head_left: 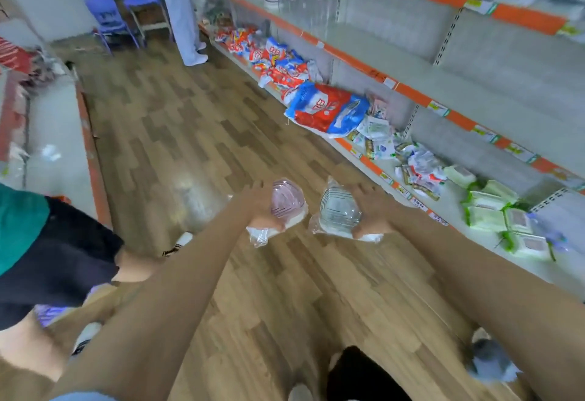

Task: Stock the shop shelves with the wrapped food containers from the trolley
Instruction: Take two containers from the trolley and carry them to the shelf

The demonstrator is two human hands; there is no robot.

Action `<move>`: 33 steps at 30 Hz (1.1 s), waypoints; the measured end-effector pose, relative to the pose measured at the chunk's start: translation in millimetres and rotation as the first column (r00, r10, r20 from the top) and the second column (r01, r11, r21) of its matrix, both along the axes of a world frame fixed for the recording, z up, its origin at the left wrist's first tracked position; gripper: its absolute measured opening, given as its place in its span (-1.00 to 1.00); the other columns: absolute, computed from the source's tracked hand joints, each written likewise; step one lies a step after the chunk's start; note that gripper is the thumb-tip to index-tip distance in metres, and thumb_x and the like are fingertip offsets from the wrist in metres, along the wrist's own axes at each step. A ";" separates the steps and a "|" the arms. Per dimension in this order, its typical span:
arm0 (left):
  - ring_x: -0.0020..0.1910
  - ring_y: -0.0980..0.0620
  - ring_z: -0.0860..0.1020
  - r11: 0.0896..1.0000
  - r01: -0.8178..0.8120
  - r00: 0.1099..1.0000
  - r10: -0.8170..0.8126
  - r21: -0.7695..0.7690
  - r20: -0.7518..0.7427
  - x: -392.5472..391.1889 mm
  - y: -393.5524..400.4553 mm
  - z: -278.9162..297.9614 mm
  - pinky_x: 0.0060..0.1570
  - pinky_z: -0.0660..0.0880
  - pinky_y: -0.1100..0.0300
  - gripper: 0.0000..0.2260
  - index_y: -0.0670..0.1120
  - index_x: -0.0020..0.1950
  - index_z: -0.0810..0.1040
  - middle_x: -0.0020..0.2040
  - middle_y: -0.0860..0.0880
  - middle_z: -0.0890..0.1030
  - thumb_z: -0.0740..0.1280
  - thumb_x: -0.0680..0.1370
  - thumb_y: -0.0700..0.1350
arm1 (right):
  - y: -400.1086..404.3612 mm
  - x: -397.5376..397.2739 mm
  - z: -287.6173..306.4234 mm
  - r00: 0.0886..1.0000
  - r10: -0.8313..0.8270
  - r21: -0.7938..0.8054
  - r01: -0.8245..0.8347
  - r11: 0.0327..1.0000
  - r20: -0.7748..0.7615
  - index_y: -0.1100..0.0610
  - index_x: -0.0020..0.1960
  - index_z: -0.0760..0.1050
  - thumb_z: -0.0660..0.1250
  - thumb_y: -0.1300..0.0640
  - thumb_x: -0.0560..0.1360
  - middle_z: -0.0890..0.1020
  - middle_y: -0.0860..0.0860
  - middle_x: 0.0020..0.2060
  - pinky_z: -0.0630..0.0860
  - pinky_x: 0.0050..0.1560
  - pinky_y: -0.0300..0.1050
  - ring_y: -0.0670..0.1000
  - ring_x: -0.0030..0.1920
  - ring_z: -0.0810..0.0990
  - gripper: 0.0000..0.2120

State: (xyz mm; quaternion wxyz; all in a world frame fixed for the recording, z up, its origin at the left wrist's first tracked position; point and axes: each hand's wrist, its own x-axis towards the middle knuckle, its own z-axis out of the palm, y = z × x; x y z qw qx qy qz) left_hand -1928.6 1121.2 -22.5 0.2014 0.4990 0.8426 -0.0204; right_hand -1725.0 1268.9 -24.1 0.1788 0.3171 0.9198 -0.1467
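Observation:
My left hand grips a pink-lidded food container in clear plastic wrap, held out over the wooden floor. My right hand grips a second wrapped container with a clear ridged lid just beside it. Both arms stretch forward at about the same height, the two containers a short gap apart. The shop shelves with orange edge strips run along the right. The trolley is not in view.
The bottom shelf holds red and blue bags, small packets and green-wrapped packs. A person in teal and black crouches at the left. Another person stands far back by purple chairs.

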 end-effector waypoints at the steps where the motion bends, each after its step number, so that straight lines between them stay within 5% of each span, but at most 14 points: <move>1: 0.29 -0.13 0.35 1.000 0.022 1.000 -0.022 -0.012 0.020 -10.6 19.0 -5.7 0.11 0.38 0.09 -0.13 -0.13 0.38 0.26 0.30 -0.08 0.36 0.51 0.22 0.24 | 16.0 -7.6 -2.9 1.000 -0.021 -0.017 0.021 1.000 0.003 0.07 0.51 -0.03 0.53 -0.04 0.23 0.22 0.13 0.38 0.36 0.27 0.12 0.21 0.35 0.22 0.05; 11: 0.20 -0.12 0.44 0.989 0.139 0.986 -0.143 -0.048 -0.083 -127.1 215.4 -1.8 0.02 0.41 0.08 -0.14 -0.12 0.40 0.19 0.30 -0.07 0.35 0.53 0.27 0.16 | 214.7 -96.3 -18.4 0.981 -0.192 -0.061 0.191 0.980 -0.012 0.08 0.52 -0.04 0.53 0.00 0.26 0.24 0.13 0.38 0.40 0.23 0.12 0.21 0.36 0.24 0.03; 17: 0.30 -0.18 0.36 0.981 0.191 0.964 -0.196 -0.045 -0.179 -203.2 315.2 17.1 0.21 0.38 0.03 -0.10 -0.15 0.43 0.15 0.35 -0.13 0.31 0.51 0.27 0.15 | 318.2 -181.0 -5.4 0.976 -0.215 -0.065 0.212 0.975 -0.039 0.07 0.53 -0.06 0.53 -0.01 0.29 0.20 0.14 0.41 0.38 0.27 0.09 0.23 0.39 0.21 0.03; 33: 0.34 -0.19 0.36 0.973 0.223 0.972 -0.226 -0.055 -0.062 -450.9 568.3 -21.4 0.23 0.39 -0.04 -0.03 -0.16 0.49 0.08 0.42 -0.17 0.27 0.53 0.28 0.16 | 521.3 -437.2 -33.2 0.980 -0.195 -0.095 0.197 0.976 0.028 0.04 0.52 -0.05 0.52 -0.02 0.29 0.25 0.13 0.38 0.38 0.26 0.12 0.20 0.36 0.27 0.01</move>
